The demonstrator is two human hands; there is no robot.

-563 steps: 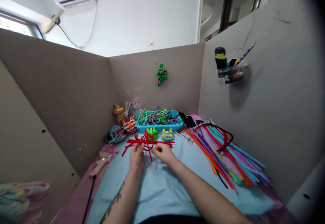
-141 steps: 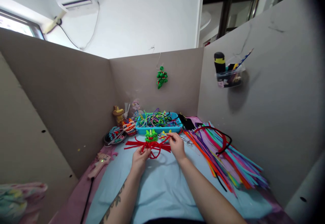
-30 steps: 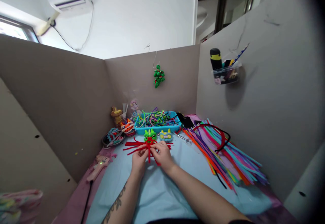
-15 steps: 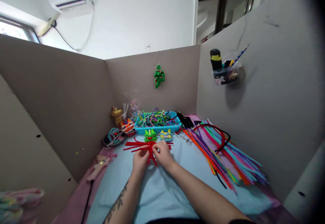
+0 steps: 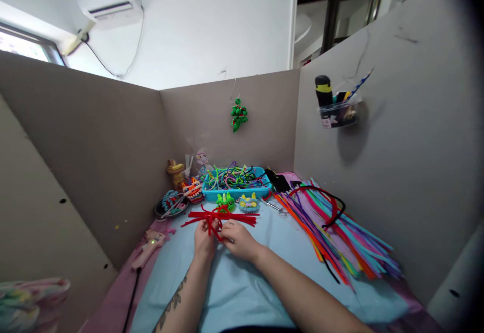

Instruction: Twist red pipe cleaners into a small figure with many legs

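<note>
Several red pipe cleaners (image 5: pixel 213 220), joined into one piece with ends sticking out, are held between my hands above the light blue cloth. My left hand (image 5: pixel 205 238) is closed on the piece from the left. From the right, my right hand (image 5: pixel 237 241) pinches a lower red strand. More red pipe cleaners (image 5: pixel 245 218) lie flat on the cloth just behind my hands. Beyond them sit a green pipe-cleaner animal head (image 5: pixel 225 202) and a blue-and-yellow one (image 5: pixel 248 203).
A blue tray (image 5: pixel 236 193) of tangled pipe-cleaner scraps stands at the back. Loose coloured pipe cleaners (image 5: pixel 340 227) cover the right side, near scissors (image 5: pixel 278 207). At left are a dark dish (image 5: pixel 171 205) and a pink glue gun (image 5: pixel 150 250). Grey panels surround the table.
My hands have drawn slightly left and nearer with the red piece, which has turned. My right hand has moved lower along a strand, showing the red pipe cleaners lying behind.
</note>
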